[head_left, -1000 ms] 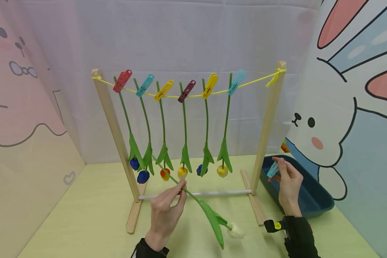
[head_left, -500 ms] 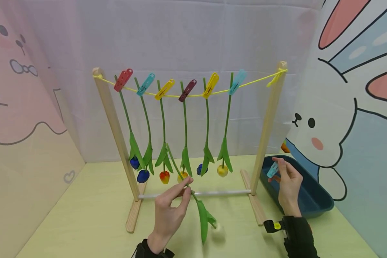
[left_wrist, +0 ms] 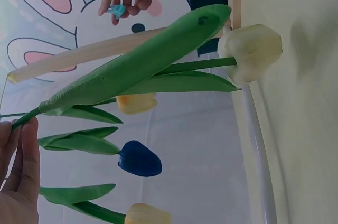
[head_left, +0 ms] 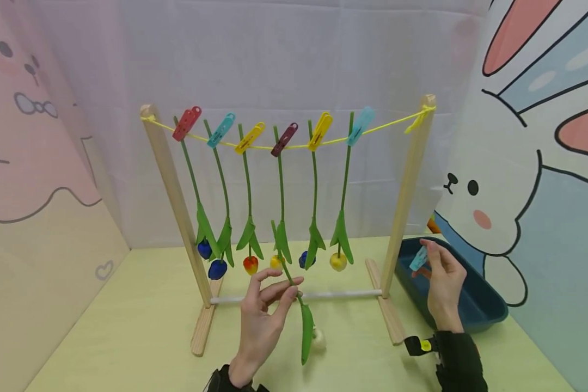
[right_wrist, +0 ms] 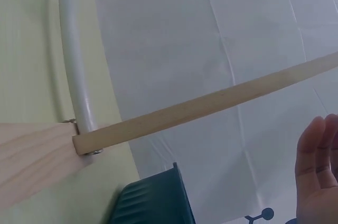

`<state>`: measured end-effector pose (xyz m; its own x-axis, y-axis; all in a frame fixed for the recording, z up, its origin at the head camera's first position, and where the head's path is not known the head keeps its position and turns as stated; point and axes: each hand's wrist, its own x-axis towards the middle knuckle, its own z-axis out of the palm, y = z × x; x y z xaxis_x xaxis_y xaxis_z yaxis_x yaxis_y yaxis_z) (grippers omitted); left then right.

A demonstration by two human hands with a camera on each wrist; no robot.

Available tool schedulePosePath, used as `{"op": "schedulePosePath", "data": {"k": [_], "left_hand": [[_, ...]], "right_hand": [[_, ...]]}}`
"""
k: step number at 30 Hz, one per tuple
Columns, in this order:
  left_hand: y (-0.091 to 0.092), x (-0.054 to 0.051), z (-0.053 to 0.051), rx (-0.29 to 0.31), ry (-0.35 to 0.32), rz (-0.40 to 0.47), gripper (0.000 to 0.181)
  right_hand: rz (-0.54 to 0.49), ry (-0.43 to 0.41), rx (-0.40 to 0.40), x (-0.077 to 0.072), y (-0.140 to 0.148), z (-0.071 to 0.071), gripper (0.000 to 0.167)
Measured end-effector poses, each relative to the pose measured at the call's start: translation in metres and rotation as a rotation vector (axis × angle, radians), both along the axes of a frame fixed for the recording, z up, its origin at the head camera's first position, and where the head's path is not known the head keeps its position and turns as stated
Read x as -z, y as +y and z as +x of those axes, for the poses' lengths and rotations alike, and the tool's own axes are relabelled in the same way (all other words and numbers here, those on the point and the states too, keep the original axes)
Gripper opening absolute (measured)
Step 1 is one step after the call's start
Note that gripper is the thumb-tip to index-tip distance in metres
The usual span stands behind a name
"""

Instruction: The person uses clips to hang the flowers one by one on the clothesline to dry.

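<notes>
My left hand [head_left: 264, 321] pinches the green stem of a white artificial tulip [head_left: 318, 338], whose bloom hangs downward above the table. In the left wrist view the white bloom [left_wrist: 256, 52] and its long leaves stand out large. Over the dark bin, my right hand [head_left: 445, 277] holds a light blue clothespin [head_left: 418, 258] between thumb and fingers. Behind the left hand, several tulips hang upside down from a yellow line [head_left: 338, 140], each clipped by a clothespin such as the maroon one [head_left: 284, 140]. Their blooms are blue, yellow and red-orange, like this blue tulip [left_wrist: 140, 159].
A wooden post [head_left: 408, 201] holds each end of the line, with feet on the table and a white bar [head_left: 348, 294] between them. The dark teal bin [head_left: 485, 299] stands at the right. White cloth [head_left: 284, 54] covers the back.
My left hand has turned the white tulip from slanted to nearly upright, bloom down, and shifted slightly right. My right hand stays near the bin with the clothespin, moving only slightly.
</notes>
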<state>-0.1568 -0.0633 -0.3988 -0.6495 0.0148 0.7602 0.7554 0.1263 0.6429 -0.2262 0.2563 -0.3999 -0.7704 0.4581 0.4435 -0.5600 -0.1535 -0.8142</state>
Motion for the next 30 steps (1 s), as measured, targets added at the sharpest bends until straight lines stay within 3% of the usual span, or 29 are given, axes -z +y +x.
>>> {"op": "schedulePosePath", "data": {"k": [3,6,9,11,16,20,23,26,30], "left_hand": [[0.007,-0.005,-0.004,0.029,-0.007,-0.02,0.028],[0.017,-0.017,-0.012,0.061,0.026,-0.027,0.021],[0.029,-0.033,-0.023,0.095,0.065,-0.025,0.018],[0.038,-0.045,-0.029,0.104,0.071,-0.039,0.018],[0.063,-0.075,-0.041,0.12,0.036,-0.107,0.025],[0.082,-0.097,-0.054,0.129,0.049,-0.146,0.028],[0.094,-0.11,-0.066,0.104,0.066,-0.157,0.027],[0.104,-0.12,-0.074,0.053,0.072,-0.163,0.026],[0.114,-0.129,-0.082,-0.003,0.066,-0.172,0.027]], "right_hand": [[-0.036,0.064,-0.023,-0.011,0.005,0.0,0.021],[-0.053,0.149,-0.047,-0.032,0.007,-0.002,0.023],[-0.022,0.276,-0.084,-0.062,0.007,-0.004,0.025],[-0.023,0.383,-0.159,-0.084,0.006,-0.006,0.025],[-0.067,0.552,-0.314,-0.144,-0.001,-0.008,0.028],[-0.014,0.598,-0.293,-0.186,-0.007,-0.009,0.037],[0.046,0.606,-0.235,-0.21,-0.012,-0.01,0.046],[0.07,0.592,-0.192,-0.227,-0.018,-0.013,0.05],[0.059,0.567,-0.204,-0.242,-0.029,-0.019,0.042]]}}
